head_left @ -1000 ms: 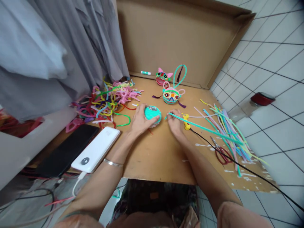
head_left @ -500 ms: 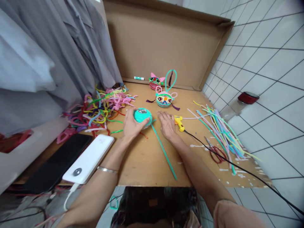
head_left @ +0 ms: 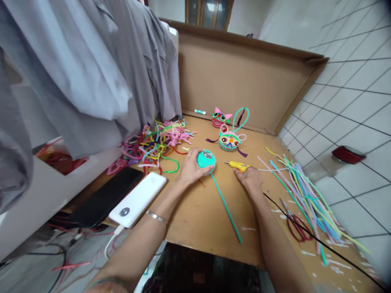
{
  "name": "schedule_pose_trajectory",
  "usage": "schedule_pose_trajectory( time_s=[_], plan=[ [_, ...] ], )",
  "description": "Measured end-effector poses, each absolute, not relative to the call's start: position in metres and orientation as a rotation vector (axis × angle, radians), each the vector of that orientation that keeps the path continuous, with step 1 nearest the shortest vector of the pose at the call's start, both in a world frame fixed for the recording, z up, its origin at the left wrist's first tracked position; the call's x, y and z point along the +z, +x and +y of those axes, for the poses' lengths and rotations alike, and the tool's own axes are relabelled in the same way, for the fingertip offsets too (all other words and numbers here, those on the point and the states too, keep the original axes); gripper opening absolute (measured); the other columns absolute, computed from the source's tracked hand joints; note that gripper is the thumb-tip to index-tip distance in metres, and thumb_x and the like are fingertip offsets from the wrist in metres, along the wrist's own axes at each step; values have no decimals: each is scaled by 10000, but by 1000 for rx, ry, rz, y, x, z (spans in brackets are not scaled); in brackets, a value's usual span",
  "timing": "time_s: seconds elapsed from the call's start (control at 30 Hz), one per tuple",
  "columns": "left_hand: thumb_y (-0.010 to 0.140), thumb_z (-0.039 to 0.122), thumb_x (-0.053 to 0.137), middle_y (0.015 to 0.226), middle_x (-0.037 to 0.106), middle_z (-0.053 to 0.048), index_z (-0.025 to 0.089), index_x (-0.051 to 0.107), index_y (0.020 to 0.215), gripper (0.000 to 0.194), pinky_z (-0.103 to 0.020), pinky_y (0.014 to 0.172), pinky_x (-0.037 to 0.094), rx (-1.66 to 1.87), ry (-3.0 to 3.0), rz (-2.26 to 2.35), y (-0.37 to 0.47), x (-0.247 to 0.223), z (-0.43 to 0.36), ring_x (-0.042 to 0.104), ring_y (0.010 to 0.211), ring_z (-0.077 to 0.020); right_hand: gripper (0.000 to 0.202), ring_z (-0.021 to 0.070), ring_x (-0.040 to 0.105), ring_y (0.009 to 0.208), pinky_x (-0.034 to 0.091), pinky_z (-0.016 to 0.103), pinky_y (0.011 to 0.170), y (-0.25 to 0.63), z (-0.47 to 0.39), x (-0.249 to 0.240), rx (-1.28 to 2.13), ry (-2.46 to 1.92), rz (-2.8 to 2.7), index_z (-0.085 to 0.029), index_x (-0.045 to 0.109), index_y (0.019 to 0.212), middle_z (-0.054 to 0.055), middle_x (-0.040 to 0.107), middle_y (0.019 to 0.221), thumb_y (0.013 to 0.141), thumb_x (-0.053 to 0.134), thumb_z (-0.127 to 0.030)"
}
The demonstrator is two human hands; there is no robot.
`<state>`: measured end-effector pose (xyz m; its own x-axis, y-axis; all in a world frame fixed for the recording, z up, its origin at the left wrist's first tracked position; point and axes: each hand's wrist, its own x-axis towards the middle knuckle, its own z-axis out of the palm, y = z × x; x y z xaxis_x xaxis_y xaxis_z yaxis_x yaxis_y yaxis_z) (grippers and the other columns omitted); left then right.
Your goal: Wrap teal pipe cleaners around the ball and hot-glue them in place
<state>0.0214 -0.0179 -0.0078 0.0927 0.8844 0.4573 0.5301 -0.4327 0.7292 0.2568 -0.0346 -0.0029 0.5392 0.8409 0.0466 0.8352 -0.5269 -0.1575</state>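
Note:
My left hand [head_left: 191, 167] is closed around a round turquoise piece [head_left: 204, 163] that looks wound from pipe cleaner, with a grey patch on its top. A turquoise pipe cleaner [head_left: 226, 209] trails from it across the table toward me. To the right, my right hand [head_left: 251, 179] has its fingers round the handle of a yellow hot glue gun [head_left: 238, 165], whose nozzle points left toward the turquoise piece. Most of the handle is hidden by the hand. Behind them stands a finished-looking animal head [head_left: 229, 140] with pink loop ears, purple tassels and a turquoise loop.
A tangle of coloured pipe cleaners [head_left: 159, 140] lies at left, straight ones [head_left: 308, 195] at right beside red-handled scissors [head_left: 295, 226]. A white power bank [head_left: 139, 199] and black phone [head_left: 106, 197] lie front left. A pink-eared head [head_left: 220, 118] and marker [head_left: 200, 112] stand by the cardboard [head_left: 250, 81].
My right hand has moved from beside the glue gun onto its handle, and the gun has turned so its nozzle points left. My left hand still holds the turquoise piece. The camera view has shifted.

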Motion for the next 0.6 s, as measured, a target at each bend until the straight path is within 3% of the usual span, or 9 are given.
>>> schedule_pose_trajectory(
  time_s=[0.27,0.4,0.6],
  plan=[
    [616,349,813,1268,598,-90,224,511,1229,694,-446,1062,487,1188,2078,1237,16,-6,-16,589,1215,-275,504,372,715,991,519,407,754,258,-38,9,58,-2453,-1203,-118,711,1117,243,745,1057,840,557,-510],
    [619,388,833,1296,574,-103,225,515,1254,728,-440,1066,482,1185,2080,1201,14,-8,-15,588,1220,-282,506,343,700,982,509,402,811,246,-43,19,-103,-2146,-1165,-138,658,1163,174,747,1029,794,591,-477],
    [610,350,835,1255,578,-85,225,546,1212,679,-425,1058,479,1175,2070,1147,11,-7,-15,595,1190,-271,511,308,683,916,493,418,860,226,-51,9,-282,-1744,-1258,-133,613,1169,162,730,1026,791,595,-477]
  ],
)
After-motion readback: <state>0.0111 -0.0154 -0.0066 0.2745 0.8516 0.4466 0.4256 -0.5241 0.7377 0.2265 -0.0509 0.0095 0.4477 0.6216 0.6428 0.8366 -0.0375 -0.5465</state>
